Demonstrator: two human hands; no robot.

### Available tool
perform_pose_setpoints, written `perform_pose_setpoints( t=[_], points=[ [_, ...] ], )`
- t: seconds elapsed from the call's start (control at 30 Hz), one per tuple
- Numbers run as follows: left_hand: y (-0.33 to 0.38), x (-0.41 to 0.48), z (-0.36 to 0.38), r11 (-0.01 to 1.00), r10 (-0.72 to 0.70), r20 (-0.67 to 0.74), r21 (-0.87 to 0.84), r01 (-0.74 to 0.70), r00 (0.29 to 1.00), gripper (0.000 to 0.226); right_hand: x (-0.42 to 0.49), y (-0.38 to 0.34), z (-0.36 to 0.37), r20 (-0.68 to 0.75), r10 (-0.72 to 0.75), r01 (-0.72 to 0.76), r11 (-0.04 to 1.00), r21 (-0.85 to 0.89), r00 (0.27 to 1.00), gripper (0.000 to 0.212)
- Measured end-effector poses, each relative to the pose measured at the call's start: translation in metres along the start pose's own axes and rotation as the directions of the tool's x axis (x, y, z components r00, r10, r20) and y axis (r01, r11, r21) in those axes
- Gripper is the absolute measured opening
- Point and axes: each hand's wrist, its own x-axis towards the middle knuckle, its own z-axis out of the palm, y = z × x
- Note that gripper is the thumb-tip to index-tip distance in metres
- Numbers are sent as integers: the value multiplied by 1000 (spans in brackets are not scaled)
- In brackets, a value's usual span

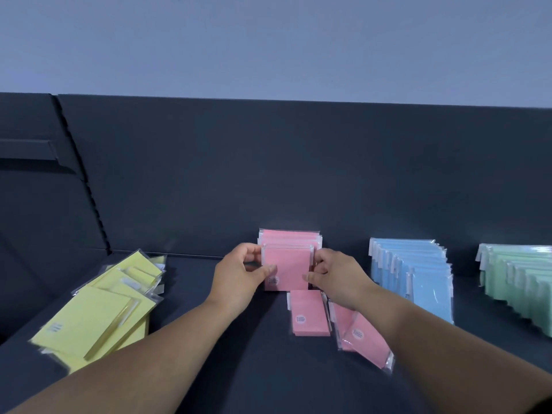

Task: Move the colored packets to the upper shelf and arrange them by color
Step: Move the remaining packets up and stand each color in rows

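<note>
Thumbs and curled fingers of my left hand (239,277) and right hand (339,276) pinch the side edges of one upright pink packet (286,264), flat, squarish, glossy clear-wrapped, just before the pink stack (289,236) mid-way along the dark matte shelf (209,339).

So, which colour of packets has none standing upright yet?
The yellow packets, far left: all lie flat in an overlapping heap. The blue packets and green packets stand in rows; some pink packets stand too.
</note>
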Motion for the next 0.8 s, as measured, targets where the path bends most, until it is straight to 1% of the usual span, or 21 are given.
perform_pose_setpoints(
  t=[0.17,0.27,0.37,0.47,0.57,0.63,0.7,0.73,0.77,0.8],
  points=[
    [-2,0,0,1000,-16,-14,-9,16,1000,29,3,-2,0,3,38,-38,999,22,999,18],
    [0,2,3,1000,-8,-8,8,9,1000,30,1,-2,0,-34,47,-47,999,11,998,24],
    [1,3,7,1000,8,-1,7,-8,1000,34,-2,-3,-2,-67,57,-57,998,-9,996,22],
    [2,1,6,1000,24,-4,6,-24,1000,37,-5,-2,-5,-63,79,-79,997,15,995,25],
    [4,-4,3,1000,25,-45,16,-24,999,41,-9,0,-11,-81,100,-97,995,35,992,27],
    [8,-8,2,995,64,-113,83,-55,992,43,-11,0,-16,-92,101,-98,994,37,991,29],
    [14,-15,2,976,159,-142,169,-135,977,37,-15,1,-25,-79,104,-101,994,37,991,33],
    [17,-20,3,961,215,-117,201,-189,970,33,-18,2,-31,-59,106,-105,994,17,993,36],
    [20,-24,6,943,264,-63,226,-244,962,29,-21,2,-37,-27,109,-110,993,-32,994,39],
    [21,-28,9,921,298,19,259,-292,955,23,-24,2,-44,18,116,-113,987,-110,993,43]
  ],
)
